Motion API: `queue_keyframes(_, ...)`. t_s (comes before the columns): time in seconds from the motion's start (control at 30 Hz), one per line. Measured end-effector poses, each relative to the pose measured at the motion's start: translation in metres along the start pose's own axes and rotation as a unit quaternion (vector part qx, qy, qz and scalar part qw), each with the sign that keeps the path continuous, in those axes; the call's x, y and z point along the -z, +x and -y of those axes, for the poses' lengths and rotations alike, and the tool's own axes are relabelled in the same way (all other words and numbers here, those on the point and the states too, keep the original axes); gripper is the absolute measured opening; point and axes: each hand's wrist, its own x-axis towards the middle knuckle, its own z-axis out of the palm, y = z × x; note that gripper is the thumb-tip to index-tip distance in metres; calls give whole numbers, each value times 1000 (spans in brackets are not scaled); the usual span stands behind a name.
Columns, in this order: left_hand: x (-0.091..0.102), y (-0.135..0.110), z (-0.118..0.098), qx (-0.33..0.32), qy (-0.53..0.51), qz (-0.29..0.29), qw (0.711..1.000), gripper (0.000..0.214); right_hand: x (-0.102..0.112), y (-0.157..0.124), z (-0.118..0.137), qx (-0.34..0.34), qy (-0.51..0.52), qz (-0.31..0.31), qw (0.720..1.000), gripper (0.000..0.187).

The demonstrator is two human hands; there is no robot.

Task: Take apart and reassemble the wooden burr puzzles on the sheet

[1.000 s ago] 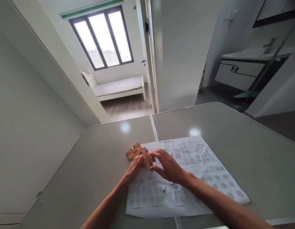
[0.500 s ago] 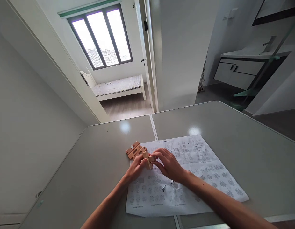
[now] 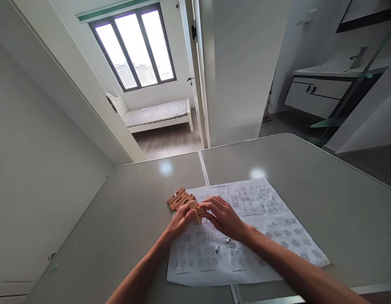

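My left hand is closed round a light wooden puzzle block that stands roughly upright. With thumb and fingers, my right hand pinches a second wooden puzzle block, which meets the first one crosswise. Whether the two are locked together I cannot tell. Just beyond my left hand lie several notched wooden puzzle pieces side by side. Under both hands is a printed instruction sheet, creased and covered in small diagrams.
The sheet lies on a grey-green table with a metal seam. Two small dark-and-silver bits rest on the paper. Past the table are a doorway with a bed, and a washbasin cabinet at the right.
Hardly anything differs. Both hands keep hold of the same two blocks in nearly the same place, and the camera view has shifted very slightly.
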Motion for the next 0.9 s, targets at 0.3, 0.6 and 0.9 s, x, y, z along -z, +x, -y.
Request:
queue_keyframes(0.3,2,0,2,-5,18,19,1000,78,-1,-3,-2,4,-7,8,1000,15)
queue_keyframes(0.6,3,0,1,2,11,37,999,73,0,-3,-2,11,-1,13,1000,16)
queue_keyframes(0.9,4,-2,7,12,9,29,999,77,2,0,-1,16,-7,16,1000,14)
